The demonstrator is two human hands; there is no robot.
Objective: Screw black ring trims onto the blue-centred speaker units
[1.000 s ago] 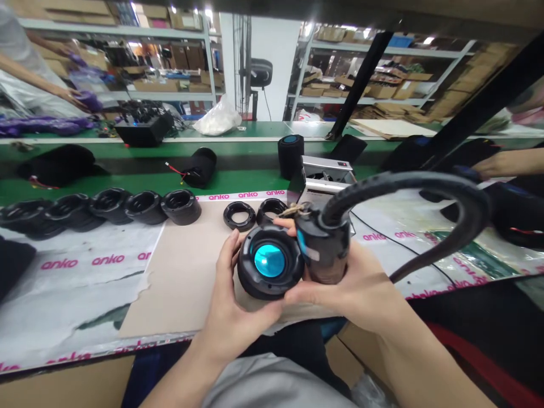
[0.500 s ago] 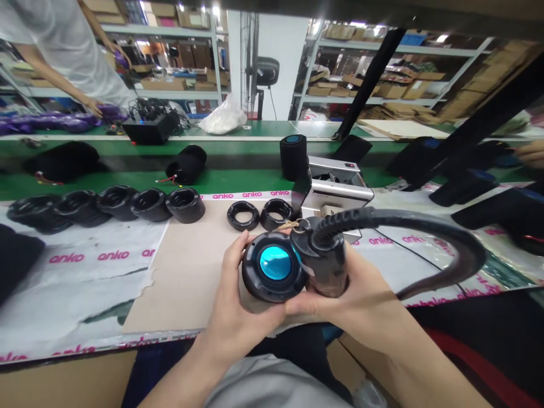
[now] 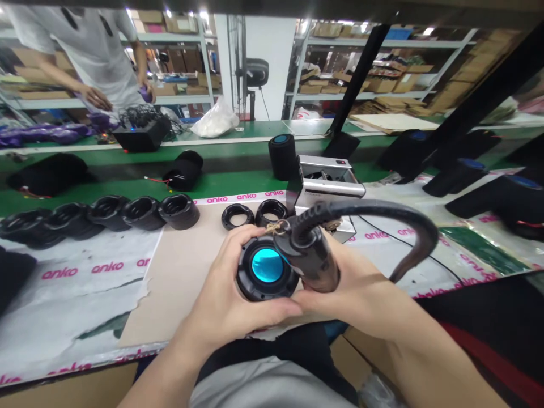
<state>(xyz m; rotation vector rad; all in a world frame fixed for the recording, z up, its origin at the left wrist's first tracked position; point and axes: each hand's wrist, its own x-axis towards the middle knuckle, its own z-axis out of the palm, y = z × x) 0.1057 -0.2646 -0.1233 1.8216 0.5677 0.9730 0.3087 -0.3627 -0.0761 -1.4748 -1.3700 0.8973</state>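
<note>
- The green worktop (image 3: 229, 184) spans the view, partly covered by printed sheeting; a cardboard sheet (image 3: 178, 283) lies on its near part.
- A silver metal-cased device (image 3: 334, 187) stands beyond the hands, open on top, with an upright black cylinder (image 3: 283, 158) just beside it.
- A row of black ring-shaped housings (image 3: 179, 212) lines the left side.
- The left hand (image 3: 221, 294) has its fingers curved partway closed around the left and far sides of the speaker (image 3: 267, 265), thumb along its near edge.
- The right hand (image 3: 361, 283) has its fingers wrapped around a corded tool (image 3: 325, 266), its thumb by the speaker's near right edge; how tightly they close is hidden.
- The speaker is between the hands above the cardboard, blue centre facing up. The step in hand looks like two-handed work at its rim, the tool tilted over the right side. Whether its tip touches cannot be told.
- Good control there would seem to call for a steady left grip, with the tool's thick looping cable (image 3: 403, 212) free of drag.
- Two black rings (image 3: 238, 216) lie just beyond the speaker.
</note>
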